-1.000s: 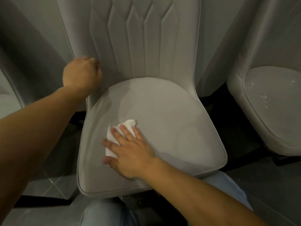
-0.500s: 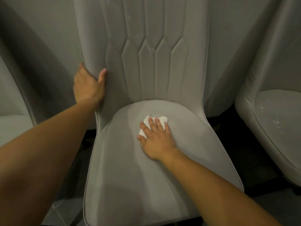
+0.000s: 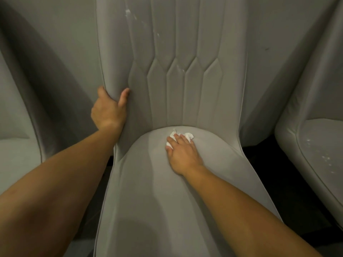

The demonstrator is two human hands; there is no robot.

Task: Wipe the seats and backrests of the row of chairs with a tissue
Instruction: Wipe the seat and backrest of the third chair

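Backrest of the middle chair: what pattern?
Grey backrest with stitched vertical panels ending in points; head view.

A plain grey wall (image 3: 55, 34) fills the view from ten to two o'clock, dimly lit, with a curved shadow (image 3: 55, 75) falling across it at nine. A dark floor (image 3: 269, 164) shows at four o'clock.

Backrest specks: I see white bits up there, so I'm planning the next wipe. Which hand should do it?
Probably the right hand: it presses the tissue at the seat's rear, just below the backrest. The left hand grips the backrest's edge, without tissue.
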